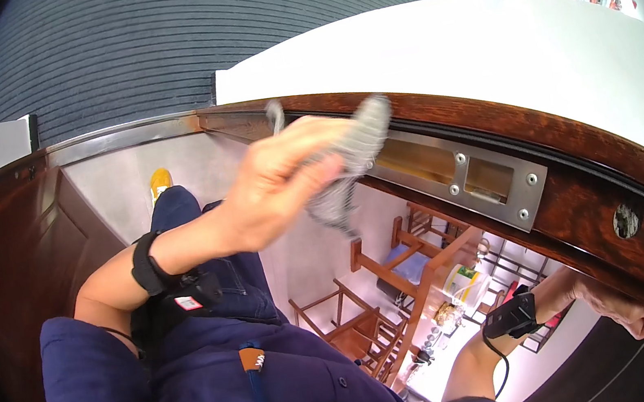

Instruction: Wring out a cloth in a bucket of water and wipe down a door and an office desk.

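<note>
A grey cloth point(366, 133), blurred by motion, is pinched in my left hand point(274, 179) with the thumb on the near side. That hand is at the dark wooden door frame point(589, 172), next to a metal strike plate point(532, 200) with a long slot and several screws. At the lower right my right hand point(621, 307) has its fingers curled in close against the underside of the wood. Whatever those fingers grip is hidden.
A brown door panel point(14, 236) is on the left, beside a metal threshold strip point(124, 138). Below the frame stand wooden chairs point(356, 328) and a cluttered white counter point(443, 361). A dark ribbed surface point(121, 56) and a white wall point(480, 39) lie beyond.
</note>
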Tool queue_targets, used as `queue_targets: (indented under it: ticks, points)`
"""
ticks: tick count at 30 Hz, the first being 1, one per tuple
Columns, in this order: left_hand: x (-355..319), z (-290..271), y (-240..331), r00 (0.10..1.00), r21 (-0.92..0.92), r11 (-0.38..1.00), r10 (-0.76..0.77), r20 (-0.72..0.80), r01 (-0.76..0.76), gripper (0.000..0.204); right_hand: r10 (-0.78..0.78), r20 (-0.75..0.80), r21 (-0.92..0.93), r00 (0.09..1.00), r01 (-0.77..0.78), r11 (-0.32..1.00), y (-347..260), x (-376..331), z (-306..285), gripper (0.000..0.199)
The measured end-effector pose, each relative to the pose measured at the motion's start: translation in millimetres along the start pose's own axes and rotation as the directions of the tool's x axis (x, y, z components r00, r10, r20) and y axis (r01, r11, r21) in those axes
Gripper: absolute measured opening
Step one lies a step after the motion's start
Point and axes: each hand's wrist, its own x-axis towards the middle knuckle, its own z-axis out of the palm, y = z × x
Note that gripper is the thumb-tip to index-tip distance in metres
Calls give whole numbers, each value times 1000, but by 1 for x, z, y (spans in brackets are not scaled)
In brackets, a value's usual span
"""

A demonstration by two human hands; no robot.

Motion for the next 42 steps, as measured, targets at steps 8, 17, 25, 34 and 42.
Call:
queue_targets:
  ticks: [8, 17, 25, 34, 42]
  points:
    - [4, 32, 13, 990, 657, 741, 109, 88, -140, 45, 1, 25, -33, 1000, 0, 999, 0, 1, -4, 60]
    - [22, 39, 32, 968, 603, 797, -124, 218, -34, 42, -120, -1, -23, 993, 120, 993, -17, -3, 4, 60]
    - [56, 32, 55, 685, 186, 875, -469, 558, 447, 58, 70, -42, 329, 997, -52, 943, -30, 2, 5, 59]
    - [69, 18, 29, 399, -276, 294, -549, 734, 915, 59, 66, -34, 151, 997, -60, 987, -20, 0, 2, 58]
    - [65, 28, 28, 606, -27, 818, -403, 685, 575, 15, -65, -47, 19, 997, 66, 998, 1, 2, -2, 60]
